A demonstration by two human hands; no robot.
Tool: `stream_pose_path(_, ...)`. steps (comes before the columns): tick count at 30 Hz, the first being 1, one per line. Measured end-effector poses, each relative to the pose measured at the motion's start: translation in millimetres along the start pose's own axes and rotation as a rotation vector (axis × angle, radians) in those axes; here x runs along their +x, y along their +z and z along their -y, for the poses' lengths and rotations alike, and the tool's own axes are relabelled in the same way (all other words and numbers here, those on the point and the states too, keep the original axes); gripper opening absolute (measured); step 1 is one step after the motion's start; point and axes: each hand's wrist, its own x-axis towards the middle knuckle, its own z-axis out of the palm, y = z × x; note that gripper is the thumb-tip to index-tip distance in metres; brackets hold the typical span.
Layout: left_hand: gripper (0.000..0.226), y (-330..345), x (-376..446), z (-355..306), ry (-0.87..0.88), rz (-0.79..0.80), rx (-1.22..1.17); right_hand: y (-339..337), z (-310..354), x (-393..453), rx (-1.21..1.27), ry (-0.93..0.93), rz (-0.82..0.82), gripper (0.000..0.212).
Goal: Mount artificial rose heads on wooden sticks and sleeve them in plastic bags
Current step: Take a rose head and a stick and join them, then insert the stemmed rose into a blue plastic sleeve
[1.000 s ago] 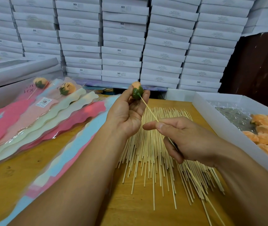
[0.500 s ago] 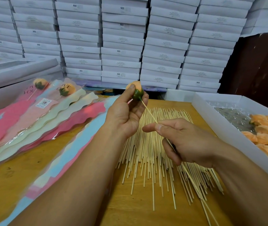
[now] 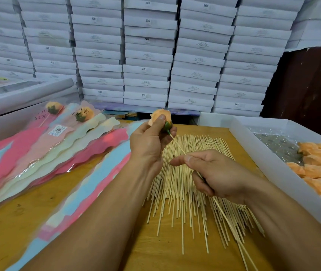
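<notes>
My left hand (image 3: pixel 150 141) grips an orange rose head (image 3: pixel 160 116) with a green base, thumb pressed on its petals. A thin wooden stick (image 3: pixel 177 144) enters the green base and runs down to the right through my right hand (image 3: pixel 214 173), which pinches it partway along; its lower end passes over the pile. Beneath both hands lies a spread pile of wooden sticks (image 3: pixel 177 194) on the wooden table (image 3: pixel 165 257). Pink, blue and cream plastic sleeves (image 3: pixel 62 159) lie fanned out on the left.
Two sleeved roses (image 3: pixel 85 114) rest at the far end of the sleeves. A white box (image 3: pixel 269 163) on the right holds several orange rose heads (image 3: pixel 319 167). Stacked white boxes (image 3: pixel 148 55) wall off the back. A white tray (image 3: pixel 19 98) sits far left.
My left hand has turned the rose head, so its orange petals now show above the thumb. The right hand has barely moved on the stick.
</notes>
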Motion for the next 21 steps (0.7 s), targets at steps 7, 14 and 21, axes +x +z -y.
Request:
stream_pose_path(7, 0.026, -10, 6, 15, -0.085, -0.046, 0.112, -11, -6, 3, 0.087, 0.1, 0.034, 0.036)
stream_pose_path(14, 0.04, -9, 11, 27, 0.064, -0.121, 0.883, -21, -14, 9, 0.184, 0.18, -0.032, 0.038)
stream_pose_path(21, 0.019, 5, 13, 40, 0.214, 0.097, 1.846, -25, -24, 14, 0.235, 0.216, -0.135, 0.034)
